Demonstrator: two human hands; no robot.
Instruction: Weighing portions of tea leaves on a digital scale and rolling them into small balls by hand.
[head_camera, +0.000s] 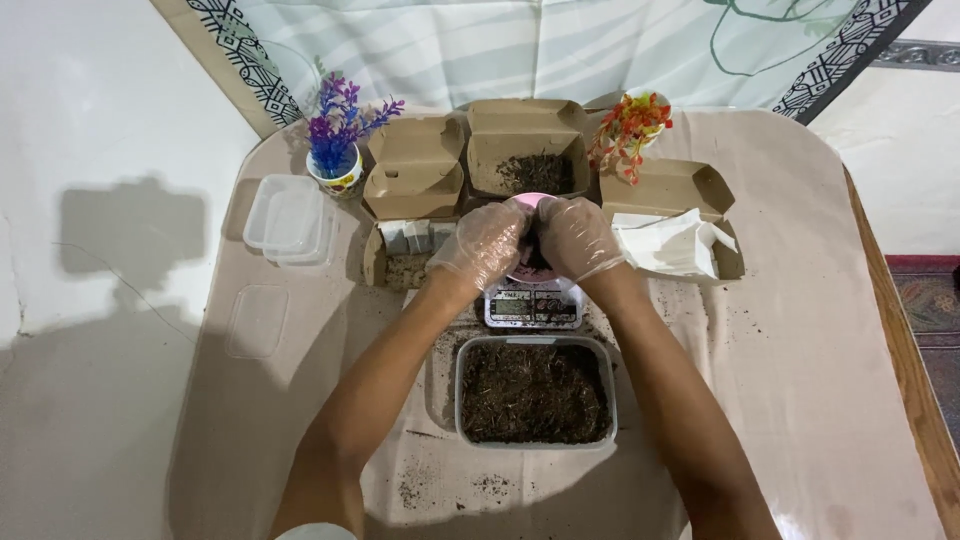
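Soil crumbs lie scattered on the beige tablecloth nearest me, just before a clear plastic tub filled with dark, fibrous soil. That tub is a rounded rectangle with its long axis running left to right across my view. My forearms pass on either side of it, reaching away from me.

Just beyond the tub sits a small digital scale, its display panel facing me and dusted with soil. On top of it rests a pink bowl, and only slivers of its rim show, since both my hands cover it. My left hand, in a thin clear glove, curls around the bowl's left side, fingers bent inward and touching it. My right hand, gloved the same way, cups the right side, fingers curved over dark soil between my palms. Whether the bowl is gripped or only steadied, I cannot tell.

Right of my right hand, an open cardboard box holds crumpled white plastic. Left of my left hand, another low cardboard tray holds soil and small white packets. Well to the left lie stacked clear lids.

Farther back stand two open cardboard boxes; the one behind the bowl contains soil. A cup of purple artificial flowers stands far left, red and yellow ones far right.
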